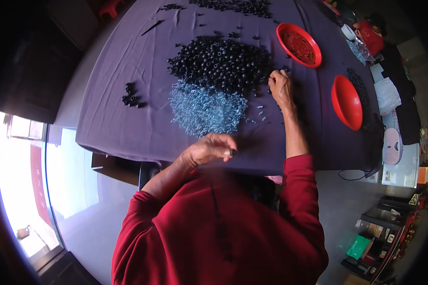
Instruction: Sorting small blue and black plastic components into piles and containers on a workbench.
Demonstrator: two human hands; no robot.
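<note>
My left hand [210, 148] is over the table's near edge, thumb and fingertips pinching a small black bead-like piece [232, 152]. My right hand [281, 88] rests at the right side of a big heap of black bead-like pieces [218, 61], many with a hole. Its fingers are bent and pressed together against the cloth; whatever they grip is hidden. Just nearer than the black heap, and touching it, spreads a pile of tiny shiny pale-blue pieces [207, 109]. A few of these lie loose between the pile and my right forearm.
A purple cloth [114, 114] covers the table. A red plate [281, 33] with small bits in it and a red bowl [347, 102] stand at the right. A black cluster [132, 96] lies left, a dark pointed tool [152, 27] far left. Another person [370, 38] is at the far right.
</note>
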